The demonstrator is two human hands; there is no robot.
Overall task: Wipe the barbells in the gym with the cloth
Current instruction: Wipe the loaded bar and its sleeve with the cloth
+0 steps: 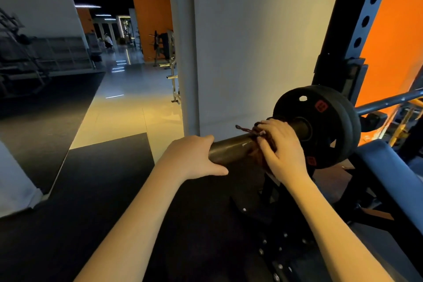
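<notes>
The gym was dim, an orange wall [393, 41] behind the rack [357, 30]. My left hand [194, 155] gripped the barbell [231, 150] by its free end, probably to steady it, while my right hand [281, 144] clamped the cloth [259, 159] round it, just beside the plates [320, 121].

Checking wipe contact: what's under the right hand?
A dark red cloth, held by the right hand against the barbell sleeve. The palm covers most of the cloth; its extent is hidden.

Head-worn, looking down, seemingly near barbell [231, 147]
</notes>
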